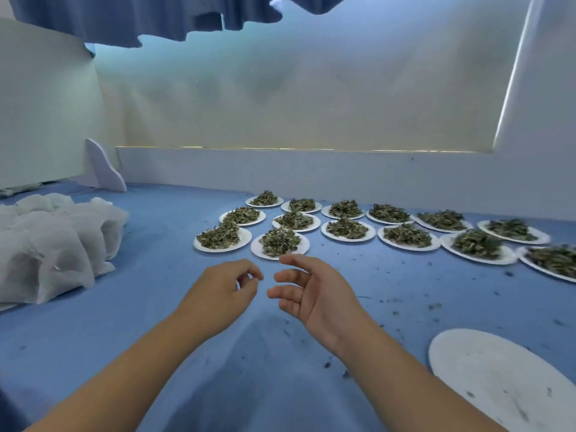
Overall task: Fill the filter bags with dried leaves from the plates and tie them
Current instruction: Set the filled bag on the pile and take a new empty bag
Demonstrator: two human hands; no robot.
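Just beyond fingers (288, 276), heaped plate (256, 246).

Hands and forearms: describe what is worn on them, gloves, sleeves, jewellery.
Nothing is worn. The left hand and right hand are bare: no gloves, rings, watch or bracelets. Both forearms are uncovered to the frame's edge, no sleeve in view.
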